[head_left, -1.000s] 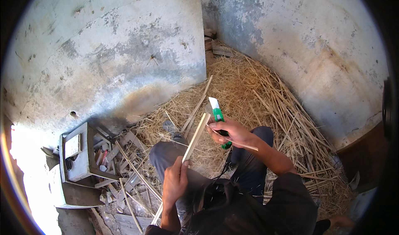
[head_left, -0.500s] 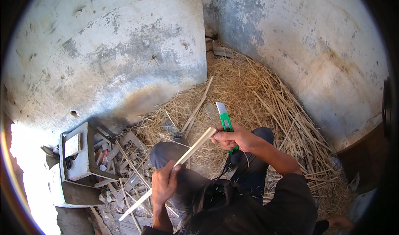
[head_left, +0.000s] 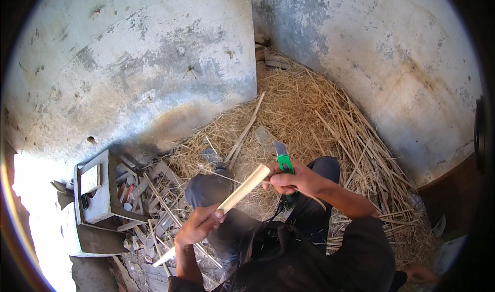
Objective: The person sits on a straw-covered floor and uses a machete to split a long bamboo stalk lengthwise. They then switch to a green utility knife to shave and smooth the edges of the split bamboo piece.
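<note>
My left hand (head_left: 198, 224) is closed round a pale split-wood strip (head_left: 242, 190), which slants across my lap from lower left to upper right. One broad face of the strip is turned up. In my right hand (head_left: 295, 180) is a green utility knife (head_left: 284, 162), its blade out and pointing away from me. The strip's far end lies right by the right fingers; whether they touch it I cannot tell. A thin sliver (head_left: 315, 199) trails from under my right hand past the wrist.
Straw-like shavings (head_left: 294, 96) and long strips (head_left: 356, 132) cover the floor ahead and right. An open wooden box (head_left: 105, 209) stands at the left beside scattered scraps (head_left: 160, 204). Worn walls (head_left: 180, 49) enclose the corner. Another person's hand (head_left: 420, 274) shows at lower right.
My left hand has moved left and toward me with the strip, which has turned to show more of its broad face. The knife has come nearer, and more of the thin sliver shows.
</note>
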Action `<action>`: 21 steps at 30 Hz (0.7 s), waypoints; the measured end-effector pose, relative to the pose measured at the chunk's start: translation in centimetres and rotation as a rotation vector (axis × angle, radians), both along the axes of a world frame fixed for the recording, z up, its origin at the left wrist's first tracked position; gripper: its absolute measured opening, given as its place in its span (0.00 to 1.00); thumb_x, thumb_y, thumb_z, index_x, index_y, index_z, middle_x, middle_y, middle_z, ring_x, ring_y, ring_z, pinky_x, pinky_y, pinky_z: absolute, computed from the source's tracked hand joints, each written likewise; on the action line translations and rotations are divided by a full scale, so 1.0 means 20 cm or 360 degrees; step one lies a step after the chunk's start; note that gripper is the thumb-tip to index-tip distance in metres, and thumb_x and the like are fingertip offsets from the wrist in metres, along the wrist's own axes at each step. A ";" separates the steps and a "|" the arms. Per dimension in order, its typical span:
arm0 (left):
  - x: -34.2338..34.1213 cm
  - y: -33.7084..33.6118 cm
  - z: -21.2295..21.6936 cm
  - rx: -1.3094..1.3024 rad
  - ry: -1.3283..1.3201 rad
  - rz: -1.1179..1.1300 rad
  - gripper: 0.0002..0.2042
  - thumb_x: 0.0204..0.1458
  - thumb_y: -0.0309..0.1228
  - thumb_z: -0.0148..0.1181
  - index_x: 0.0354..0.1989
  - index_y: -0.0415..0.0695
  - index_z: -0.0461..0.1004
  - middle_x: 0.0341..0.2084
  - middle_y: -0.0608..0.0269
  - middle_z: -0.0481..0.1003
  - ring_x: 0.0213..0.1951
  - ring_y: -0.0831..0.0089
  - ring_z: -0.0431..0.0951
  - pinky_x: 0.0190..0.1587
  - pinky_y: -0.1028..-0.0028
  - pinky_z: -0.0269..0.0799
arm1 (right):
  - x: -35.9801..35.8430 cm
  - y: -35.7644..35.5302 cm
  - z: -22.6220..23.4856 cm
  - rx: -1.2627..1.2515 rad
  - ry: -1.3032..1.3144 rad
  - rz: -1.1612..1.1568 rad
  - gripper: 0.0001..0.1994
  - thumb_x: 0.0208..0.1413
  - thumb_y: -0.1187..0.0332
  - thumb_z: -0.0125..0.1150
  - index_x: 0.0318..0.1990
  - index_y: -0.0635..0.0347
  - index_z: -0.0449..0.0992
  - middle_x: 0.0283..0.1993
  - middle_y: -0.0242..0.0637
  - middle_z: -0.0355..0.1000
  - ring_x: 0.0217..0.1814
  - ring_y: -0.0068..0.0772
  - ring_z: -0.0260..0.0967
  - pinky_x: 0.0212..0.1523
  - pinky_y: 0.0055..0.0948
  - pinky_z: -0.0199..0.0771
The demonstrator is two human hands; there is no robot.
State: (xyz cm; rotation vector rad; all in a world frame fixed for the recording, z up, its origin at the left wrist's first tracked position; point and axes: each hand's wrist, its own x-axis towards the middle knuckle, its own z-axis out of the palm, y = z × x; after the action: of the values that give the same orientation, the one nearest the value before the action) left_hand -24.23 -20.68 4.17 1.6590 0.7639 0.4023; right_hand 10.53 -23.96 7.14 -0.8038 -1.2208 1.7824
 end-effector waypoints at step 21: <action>0.31 -0.14 0.05 -0.0551 -0.0417 0.0421 0.21 0.75 0.51 0.48 0.36 0.46 0.70 0.21 0.73 0.63 0.20 0.85 0.60 0.21 0.80 0.54 | -0.10 0.06 -0.12 0.1734 -0.1252 -0.0960 0.17 0.59 0.56 0.75 0.46 0.59 0.82 0.36 0.36 0.81 0.33 0.38 0.81 0.34 0.34 0.78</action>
State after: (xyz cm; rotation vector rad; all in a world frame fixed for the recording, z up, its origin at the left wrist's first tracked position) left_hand -17.98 -23.41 5.20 1.1591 0.8064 0.6228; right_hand 8.61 -22.83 4.70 -1.0267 -1.8728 0.1389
